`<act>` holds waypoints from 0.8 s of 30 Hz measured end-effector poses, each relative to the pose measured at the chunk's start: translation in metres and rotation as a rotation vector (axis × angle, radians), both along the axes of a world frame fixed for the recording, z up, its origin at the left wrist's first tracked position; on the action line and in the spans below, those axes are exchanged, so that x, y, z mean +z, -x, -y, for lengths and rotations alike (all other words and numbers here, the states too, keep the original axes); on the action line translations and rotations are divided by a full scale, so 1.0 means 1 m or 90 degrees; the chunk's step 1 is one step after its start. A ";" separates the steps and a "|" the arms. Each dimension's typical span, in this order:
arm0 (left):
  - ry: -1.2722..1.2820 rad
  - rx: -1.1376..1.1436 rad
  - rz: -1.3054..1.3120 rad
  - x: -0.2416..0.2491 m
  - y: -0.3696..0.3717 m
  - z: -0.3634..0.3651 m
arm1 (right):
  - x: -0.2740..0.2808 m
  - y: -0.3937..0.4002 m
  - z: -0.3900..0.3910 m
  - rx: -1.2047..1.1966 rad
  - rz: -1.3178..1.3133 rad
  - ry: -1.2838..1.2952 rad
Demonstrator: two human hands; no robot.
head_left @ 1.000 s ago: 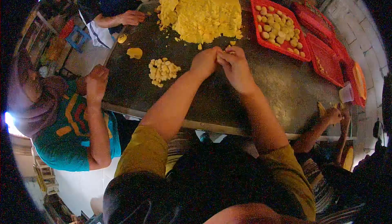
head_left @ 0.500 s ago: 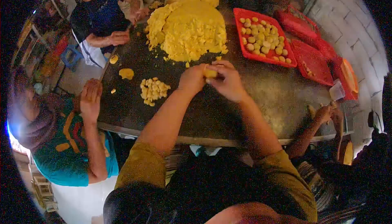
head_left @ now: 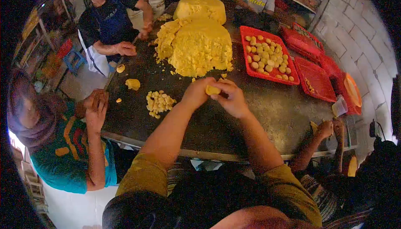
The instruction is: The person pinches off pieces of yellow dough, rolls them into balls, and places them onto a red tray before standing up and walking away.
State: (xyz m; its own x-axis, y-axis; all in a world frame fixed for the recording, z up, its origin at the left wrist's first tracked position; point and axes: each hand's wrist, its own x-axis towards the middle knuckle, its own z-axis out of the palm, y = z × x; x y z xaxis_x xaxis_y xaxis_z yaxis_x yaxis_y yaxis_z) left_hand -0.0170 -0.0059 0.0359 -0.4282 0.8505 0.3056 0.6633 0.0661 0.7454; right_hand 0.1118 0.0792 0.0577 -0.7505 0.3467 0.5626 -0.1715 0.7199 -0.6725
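A small piece of yellow dough [head_left: 212, 90] sits between my two hands over the middle of the table. My left hand [head_left: 196, 93] is closed around its left side, and the fingers of my right hand [head_left: 232, 98] pinch it from the right. Just beyond my hands rises a large crumbly mound of yellow dough [head_left: 202, 47], with a smoother block [head_left: 200, 10] behind it. Left of my left forearm lies a pile of small pale lumps [head_left: 160, 103]. Flattened dough pieces [head_left: 133, 84] rest farther left.
A red tray [head_left: 273, 78] of round dough balls stands right of the mound. More red trays [head_left: 315, 80] and a clear plastic cup [head_left: 339, 106] line the right side. Co-workers' hands are at the left edge [head_left: 97, 108], far left [head_left: 125, 48] and right [head_left: 326, 129].
The view has tilted up slightly, so the table sits lower in the picture and more of the person at the back shows. My hands still hold the dough piece, with the fingers slightly shifted.
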 end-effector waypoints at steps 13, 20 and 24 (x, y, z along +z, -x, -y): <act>-0.134 -0.011 0.035 -0.022 0.000 -0.014 | -0.008 0.005 0.013 -0.173 -0.121 -0.142; -0.059 -0.105 -0.085 -0.016 -0.001 -0.005 | -0.017 0.001 0.004 -0.108 0.021 -0.127; -0.141 -0.075 0.007 -0.001 -0.001 0.000 | -0.018 0.008 -0.004 0.011 -0.010 0.274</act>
State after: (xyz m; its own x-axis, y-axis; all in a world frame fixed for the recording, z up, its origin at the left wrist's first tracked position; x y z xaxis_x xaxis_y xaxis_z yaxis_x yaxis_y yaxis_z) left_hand -0.0164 -0.0059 0.0349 -0.3344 0.8075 0.4860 0.6485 -0.1770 0.7404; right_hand 0.1040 0.0833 0.0394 -0.7506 0.5402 0.3805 -0.1935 0.3709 -0.9083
